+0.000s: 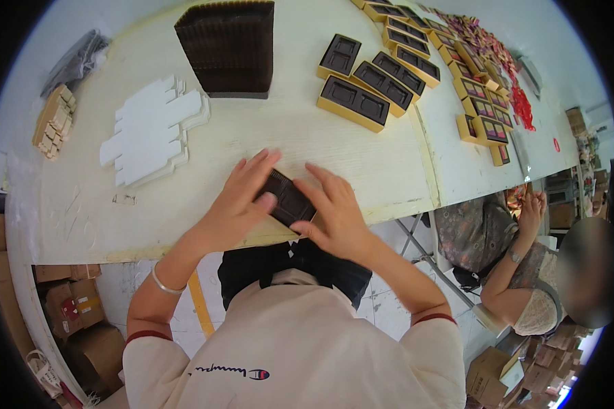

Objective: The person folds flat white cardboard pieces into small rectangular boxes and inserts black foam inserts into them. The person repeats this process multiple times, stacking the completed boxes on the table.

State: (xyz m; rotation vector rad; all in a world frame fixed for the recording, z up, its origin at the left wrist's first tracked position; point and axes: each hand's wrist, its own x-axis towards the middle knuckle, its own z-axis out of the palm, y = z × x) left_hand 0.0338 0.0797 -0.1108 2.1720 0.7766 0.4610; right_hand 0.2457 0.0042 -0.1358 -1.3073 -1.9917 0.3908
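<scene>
At the near edge of the table, a dark brown plastic insert tray (288, 199) with moulded hollows lies slanted between my hands. A thin gold rim shows along part of it; how much box surrounds it is hidden by my fingers. My left hand (242, 198) takes hold of its left end, thumb over the top and fingers along the far side. Its right end is held by my right hand (333, 211), with the thumb at the near corner and the fingers bent over the far side.
A tall stack of dark trays (228, 51) stands beyond my hands. Flat white cardboard blanks (150, 133) lie left. Gold boxes with dark trays (353, 102) sit right, with filled boxes (481, 109) and red packets (522, 105) farther off. A co-worker's arm (518, 252) is at right.
</scene>
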